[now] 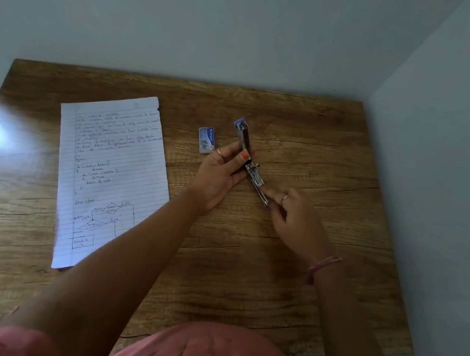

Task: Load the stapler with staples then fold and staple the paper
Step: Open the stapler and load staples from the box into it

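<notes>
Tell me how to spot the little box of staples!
Look at the wooden table, beyond the left hand, between the lined paper and the opened stapler. The staple box lies there: small, white and blue, far smaller than the paper and not shiny metal.

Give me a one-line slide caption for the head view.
Left hand holds the opened stapler while the right hand works at its tray; staple box and paper wait.

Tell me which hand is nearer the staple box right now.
Left. The left hand holds the opened stapler just beside the staple box; the right hand is farther off, at the stapler's near end.
</notes>
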The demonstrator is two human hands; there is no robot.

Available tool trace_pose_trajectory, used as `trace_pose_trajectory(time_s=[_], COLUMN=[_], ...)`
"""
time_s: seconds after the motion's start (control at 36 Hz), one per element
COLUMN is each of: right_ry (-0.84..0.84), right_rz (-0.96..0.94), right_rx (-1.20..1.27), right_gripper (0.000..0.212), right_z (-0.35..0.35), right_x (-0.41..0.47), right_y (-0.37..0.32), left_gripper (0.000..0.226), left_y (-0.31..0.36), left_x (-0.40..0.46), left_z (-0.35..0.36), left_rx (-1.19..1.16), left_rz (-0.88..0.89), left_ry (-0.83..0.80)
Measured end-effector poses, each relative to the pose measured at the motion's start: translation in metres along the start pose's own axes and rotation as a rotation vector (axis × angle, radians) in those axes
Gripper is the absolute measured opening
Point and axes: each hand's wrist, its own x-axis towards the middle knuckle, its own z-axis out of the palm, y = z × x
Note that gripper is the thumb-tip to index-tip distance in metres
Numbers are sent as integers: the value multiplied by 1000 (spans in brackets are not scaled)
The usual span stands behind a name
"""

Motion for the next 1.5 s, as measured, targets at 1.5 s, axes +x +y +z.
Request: trace_pose_trajectory(time_s=[1.5], right_ry=[113], right_rz=[-107], right_rx=[152], right_gripper=[62], right_z=[-3], right_x=[30], right_y=[9], left_gripper=[32], left_y=[-2], left_x=[-6], left_z=[5], left_rx=[146], left_rz=[41], left_ry=[45])
